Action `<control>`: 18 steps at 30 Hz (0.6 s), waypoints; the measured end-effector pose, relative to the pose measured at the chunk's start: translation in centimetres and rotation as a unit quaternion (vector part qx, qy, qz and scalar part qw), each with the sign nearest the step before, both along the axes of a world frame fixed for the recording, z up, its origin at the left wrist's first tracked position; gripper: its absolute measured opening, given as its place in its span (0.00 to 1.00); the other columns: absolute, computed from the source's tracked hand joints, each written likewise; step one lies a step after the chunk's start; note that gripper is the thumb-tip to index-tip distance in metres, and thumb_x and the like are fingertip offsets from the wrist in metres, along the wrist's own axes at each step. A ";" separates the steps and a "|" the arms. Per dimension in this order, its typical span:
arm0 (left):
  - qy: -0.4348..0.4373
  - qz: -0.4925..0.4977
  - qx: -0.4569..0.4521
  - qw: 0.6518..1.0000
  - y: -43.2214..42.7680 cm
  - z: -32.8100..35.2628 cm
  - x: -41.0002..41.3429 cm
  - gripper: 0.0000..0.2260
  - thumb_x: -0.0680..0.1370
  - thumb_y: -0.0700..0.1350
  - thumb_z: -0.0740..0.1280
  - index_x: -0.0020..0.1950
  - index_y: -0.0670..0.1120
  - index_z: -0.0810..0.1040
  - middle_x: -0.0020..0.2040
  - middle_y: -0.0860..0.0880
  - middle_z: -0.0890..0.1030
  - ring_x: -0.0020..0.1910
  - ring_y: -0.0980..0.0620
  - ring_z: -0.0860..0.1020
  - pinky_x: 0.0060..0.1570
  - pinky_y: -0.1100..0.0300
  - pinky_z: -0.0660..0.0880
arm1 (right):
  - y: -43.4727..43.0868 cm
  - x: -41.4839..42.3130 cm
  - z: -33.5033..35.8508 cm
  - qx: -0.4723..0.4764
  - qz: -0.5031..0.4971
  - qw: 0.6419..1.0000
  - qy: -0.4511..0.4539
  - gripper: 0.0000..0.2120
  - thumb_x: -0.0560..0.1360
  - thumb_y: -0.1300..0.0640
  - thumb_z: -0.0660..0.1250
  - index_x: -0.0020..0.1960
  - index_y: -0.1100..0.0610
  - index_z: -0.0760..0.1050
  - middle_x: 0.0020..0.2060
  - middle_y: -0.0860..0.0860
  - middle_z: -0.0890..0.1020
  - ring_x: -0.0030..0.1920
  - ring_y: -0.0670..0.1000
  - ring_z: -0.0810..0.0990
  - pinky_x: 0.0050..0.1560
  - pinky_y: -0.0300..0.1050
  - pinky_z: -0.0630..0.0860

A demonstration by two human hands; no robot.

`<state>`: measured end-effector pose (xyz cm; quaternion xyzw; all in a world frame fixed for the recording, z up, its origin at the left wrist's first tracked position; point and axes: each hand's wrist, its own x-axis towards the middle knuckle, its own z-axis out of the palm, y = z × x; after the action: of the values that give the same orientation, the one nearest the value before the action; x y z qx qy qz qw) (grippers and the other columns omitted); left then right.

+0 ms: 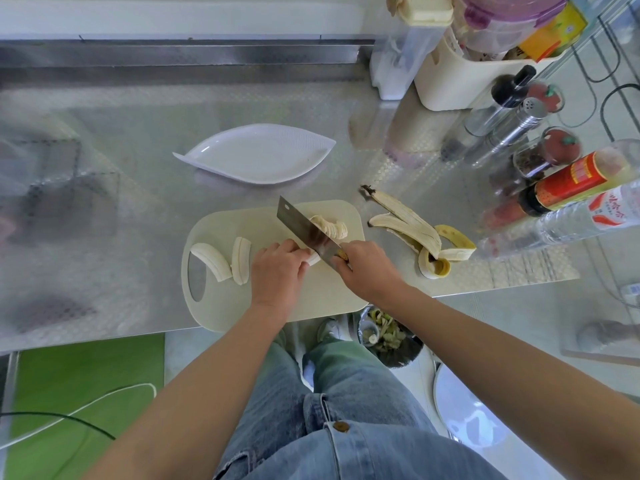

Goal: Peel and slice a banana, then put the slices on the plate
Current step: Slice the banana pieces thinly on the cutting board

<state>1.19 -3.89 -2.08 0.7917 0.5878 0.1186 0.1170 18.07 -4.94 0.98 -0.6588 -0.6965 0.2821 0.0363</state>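
- My left hand (277,268) curls over the banana piece (314,259) on the cutting board (221,299); my right hand (363,268) grips the knife (304,230) handle.
- Cut slices (330,226) lie beyond the blade; the plate (256,157) holds none.
- Soft, slippery flesh: I judge a light hold near the cut best.

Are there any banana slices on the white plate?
No, the plate holds nothing; the slices lie on the cutting board beside the knife.

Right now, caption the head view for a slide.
Right hand slices banana with cleaver, left hand steadying it on cutting board.
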 end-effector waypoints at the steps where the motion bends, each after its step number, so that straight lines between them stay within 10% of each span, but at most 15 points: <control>1: 0.000 0.001 -0.004 1.000 0.0 -0.1 0.0 0.09 0.68 0.41 0.77 0.47 0.48 0.84 0.40 0.50 0.81 0.35 0.47 0.75 0.36 0.57 0.68 | -0.1 0.0 -0.2 -0.005 -0.001 1.000 -0.008 0.11 0.80 0.54 0.58 0.40 0.56 0.67 0.35 0.52 0.71 0.35 0.54 0.71 0.36 0.47 0.66; 18: -0.009 0.002 -0.011 1.000 0.1 0.3 0.0 0.08 0.68 0.40 0.76 0.45 0.47 0.84 0.40 0.50 0.81 0.36 0.48 0.76 0.32 0.58 0.70 | 0.3 -0.6 0.7 0.016 -0.010 0.999 0.026 0.14 0.80 0.52 0.58 0.37 0.56 0.66 0.33 0.53 0.72 0.33 0.54 0.70 0.34 0.46 0.64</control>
<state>1.20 -3.79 -1.80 0.7882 0.5894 0.1194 0.1312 17.48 -4.64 1.70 -0.6573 -0.6930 0.2882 0.0678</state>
